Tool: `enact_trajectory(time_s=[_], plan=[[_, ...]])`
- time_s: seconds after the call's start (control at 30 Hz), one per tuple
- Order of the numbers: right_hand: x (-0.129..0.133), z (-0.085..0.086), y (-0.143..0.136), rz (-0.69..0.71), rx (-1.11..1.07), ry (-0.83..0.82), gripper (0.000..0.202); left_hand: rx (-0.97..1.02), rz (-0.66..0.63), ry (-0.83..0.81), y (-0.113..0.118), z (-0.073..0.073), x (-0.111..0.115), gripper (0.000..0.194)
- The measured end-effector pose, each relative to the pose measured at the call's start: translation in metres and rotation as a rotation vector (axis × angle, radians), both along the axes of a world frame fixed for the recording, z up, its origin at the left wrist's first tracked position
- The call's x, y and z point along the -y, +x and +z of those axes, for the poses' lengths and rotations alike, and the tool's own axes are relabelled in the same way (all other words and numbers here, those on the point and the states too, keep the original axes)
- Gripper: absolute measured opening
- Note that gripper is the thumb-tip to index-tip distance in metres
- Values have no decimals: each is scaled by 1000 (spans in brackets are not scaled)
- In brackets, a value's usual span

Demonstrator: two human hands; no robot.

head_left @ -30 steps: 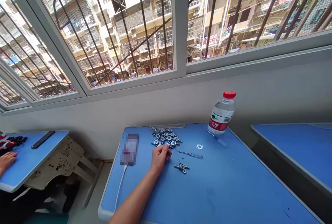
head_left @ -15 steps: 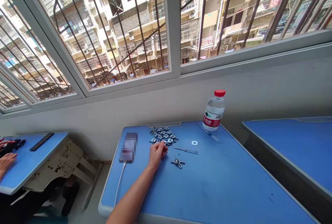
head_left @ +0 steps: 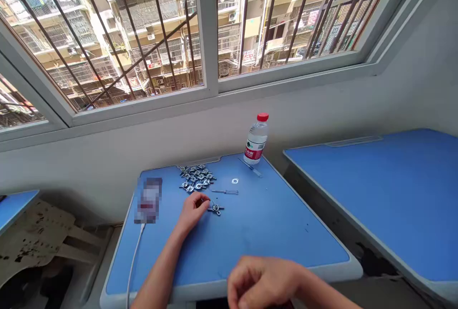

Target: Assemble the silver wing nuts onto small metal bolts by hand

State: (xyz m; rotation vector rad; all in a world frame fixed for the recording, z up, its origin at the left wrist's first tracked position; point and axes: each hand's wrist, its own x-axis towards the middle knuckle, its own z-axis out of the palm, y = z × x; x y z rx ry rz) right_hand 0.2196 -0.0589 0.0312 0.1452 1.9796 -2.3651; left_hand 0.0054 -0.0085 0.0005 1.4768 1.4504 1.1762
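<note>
My left hand [head_left: 193, 209] rests on the blue desk with its fingers curled. Its fingertips are beside a small metal fitting [head_left: 216, 208]; whether they pinch anything is too small to tell. Behind that hand lies a pile of similar metal fittings [head_left: 196, 177]. A thin metal tool [head_left: 225, 192] lies just right of the pile, with a flat white piece [head_left: 234, 181] beyond it. My right hand [head_left: 263, 282] is above the desk's front edge, its fingers curled inward, and what they hold, if anything, is hidden.
A water bottle [head_left: 256, 139] with a red cap stands at the desk's back right, a pen-like item [head_left: 250, 167] beside it. A blurred phone [head_left: 148, 201] with a white cable [head_left: 134, 261] lies at left. Another blue desk [head_left: 379, 189] stands at right, beyond a gap.
The view has turned to the right. My right hand has come into view at the bottom. My left hand is now closer to the single fitting. The neighbouring person's hands have left the view.
</note>
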Motion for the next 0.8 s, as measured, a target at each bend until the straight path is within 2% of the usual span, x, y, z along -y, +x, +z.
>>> enact_trajectory(time_s=[0.03, 0.1, 0.17, 0.2, 0.27, 0.37, 0.5, 0.67, 0.8], plan=[[-21, 2, 5, -144, 11, -10, 25, -22, -13, 5, 1, 2, 3, 12], [-60, 4, 11, -483, 36, 133, 16, -150, -47, 26, 4, 7, 9, 14], [-88, 2, 9, -684, 74, 312, 9, -306, -72, 59, 5, 10, 13, 21], [-97, -2, 5, -735, 109, 385, 8, -377, -78, 82, 5, 11, 15, 23], [-106, -11, -4, -766, 157, 506, 12, -482, -79, 133, 6, 11, 18, 24], [-104, -24, -13, -781, 149, 726, 16, -624, -98, 202, 8, 11, 20, 22], [-98, -26, -9, -772, 177, 965, 20, -779, -135, 277, 11, 7, 19, 17], [-98, -23, -5, -684, 262, 1122, 16, -898, -148, 372, 12, 2, 18, 13], [-97, -26, -6, -668, 271, 1170, 12, -948, -170, 366, 12, 1, 18, 11]])
